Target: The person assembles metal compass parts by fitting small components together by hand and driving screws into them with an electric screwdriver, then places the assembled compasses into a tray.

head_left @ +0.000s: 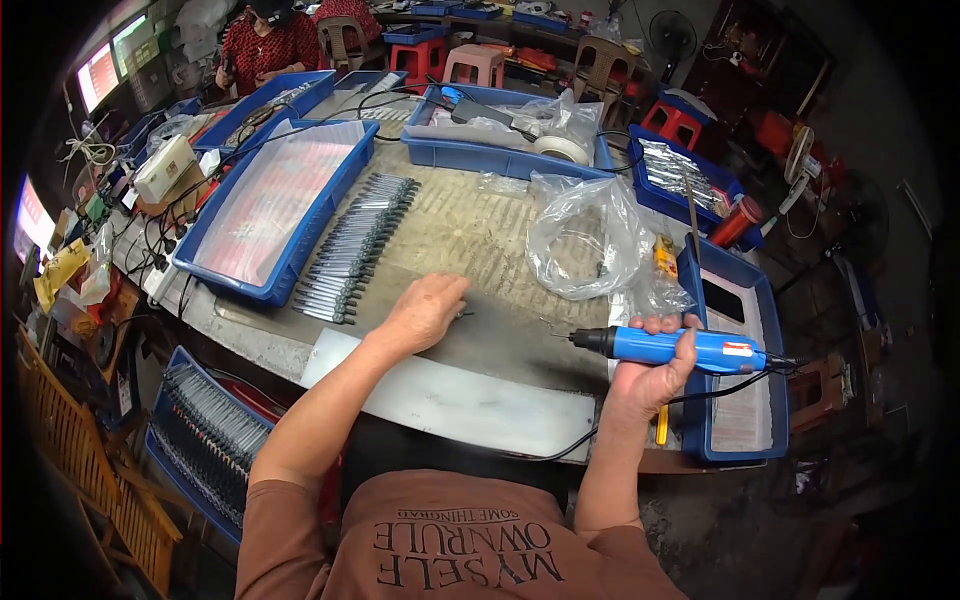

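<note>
Near the desk's [270, 344] front edge, wrapped right hand [650, 382] round blue screwdriver [650, 346].
Curled left hand [428, 312], couldn't tell around what; likely readied to drive, needing bit [563, 336] aligned.

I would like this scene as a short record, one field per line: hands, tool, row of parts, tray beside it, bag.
Right hand: closed around screwdriver
Tool: blue and black, pointing left
Left hand: fingers curled, over table; grip unclear
Parts: thin, in a row
Tray: blue, left of parts, holding clear sheet
Bag: clear, ring-shaped, on table
</note>
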The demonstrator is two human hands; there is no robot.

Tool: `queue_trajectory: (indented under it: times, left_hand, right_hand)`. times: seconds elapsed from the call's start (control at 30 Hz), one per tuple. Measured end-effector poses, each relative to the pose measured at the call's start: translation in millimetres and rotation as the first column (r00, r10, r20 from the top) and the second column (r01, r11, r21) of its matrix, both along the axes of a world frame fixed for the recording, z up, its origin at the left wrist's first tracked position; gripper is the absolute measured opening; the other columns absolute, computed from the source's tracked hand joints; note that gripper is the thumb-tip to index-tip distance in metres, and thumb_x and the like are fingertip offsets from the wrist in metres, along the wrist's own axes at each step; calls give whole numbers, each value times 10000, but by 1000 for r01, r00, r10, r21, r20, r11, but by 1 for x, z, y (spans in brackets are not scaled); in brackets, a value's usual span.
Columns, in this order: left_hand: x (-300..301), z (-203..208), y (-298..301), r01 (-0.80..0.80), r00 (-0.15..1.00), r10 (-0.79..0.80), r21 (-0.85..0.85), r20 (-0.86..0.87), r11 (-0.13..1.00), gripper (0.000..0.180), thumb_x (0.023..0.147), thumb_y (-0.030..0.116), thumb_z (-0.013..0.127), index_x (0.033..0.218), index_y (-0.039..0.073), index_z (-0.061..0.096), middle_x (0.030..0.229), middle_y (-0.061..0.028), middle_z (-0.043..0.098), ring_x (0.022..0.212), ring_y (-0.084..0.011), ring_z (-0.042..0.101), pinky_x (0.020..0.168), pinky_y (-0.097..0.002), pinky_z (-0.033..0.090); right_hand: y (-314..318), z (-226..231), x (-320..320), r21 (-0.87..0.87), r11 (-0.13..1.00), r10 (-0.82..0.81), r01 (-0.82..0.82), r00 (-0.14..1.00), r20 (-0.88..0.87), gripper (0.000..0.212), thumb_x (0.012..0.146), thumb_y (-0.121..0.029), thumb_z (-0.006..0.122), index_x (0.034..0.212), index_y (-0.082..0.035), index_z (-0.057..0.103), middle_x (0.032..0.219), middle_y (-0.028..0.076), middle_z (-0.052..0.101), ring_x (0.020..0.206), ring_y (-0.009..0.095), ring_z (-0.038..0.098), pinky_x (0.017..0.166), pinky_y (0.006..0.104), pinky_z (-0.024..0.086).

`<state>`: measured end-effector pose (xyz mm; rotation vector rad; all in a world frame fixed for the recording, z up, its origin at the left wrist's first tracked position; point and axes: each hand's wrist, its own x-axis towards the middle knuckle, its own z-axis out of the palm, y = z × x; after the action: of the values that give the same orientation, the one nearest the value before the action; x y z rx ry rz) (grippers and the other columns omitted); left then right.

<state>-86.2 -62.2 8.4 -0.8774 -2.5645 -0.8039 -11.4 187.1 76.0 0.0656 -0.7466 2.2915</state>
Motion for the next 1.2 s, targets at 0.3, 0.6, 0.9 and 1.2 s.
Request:
queue_trajectory:
  times: [0.3, 0.6, 0.9, 1.2]
  left_hand:
    - [-46, -22, 51, 182, 976, -128, -334, 177, 925, 498, 847, 381, 453, 1212, 46, 397, 1295, -116, 373, 1227, -292, 298, 950, -543, 264]
    - [-34, 7, 8, 180, 962, -37, -529, 270, 829, 532, 841, 434, 438, 1206, 48, 421, 1303, -126, 372, 1231, -305, 298, 969, -556, 235]
    - [-28, 5, -30, -29, 971, 90, -262, 221, 965, 409, 835, 272, 505, 1163, 30, 468, 1203, -156, 472, 1160, -335, 396, 956, -450, 296]
    - [-22, -7, 4, 72, 979, 28, -471, 202, 879, 538, 829, 435, 447, 1203, 50, 421, 1283, -122, 375, 1242, -305, 273, 968, -551, 240]
  right_hand:
    - [-8, -31, -34, 177, 982, -60, 57, 998, 13, 345, 737, -133, 591, 1021, -45, 416, 742, 47, 497, 663, 171, 483, 659, 349, 400]
    - [-4, -46, -38, 235, 971, -65, 38, 992, 112, 322, 766, -180, 569, 1026, -78, 410, 743, 29, 474, 667, 154, 466, 658, 338, 379]
    - [-4, -50, -38, 254, 967, -56, 22, 990, 127, 332, 765, -174, 565, 1040, -71, 409, 753, 37, 469, 672, 162, 460, 672, 346, 376]
    - [-3, -49, -36, 240, 971, -45, 13, 990, 130, 329, 768, -175, 565, 1037, -71, 406, 761, 40, 478, 677, 162, 468, 670, 350, 383]
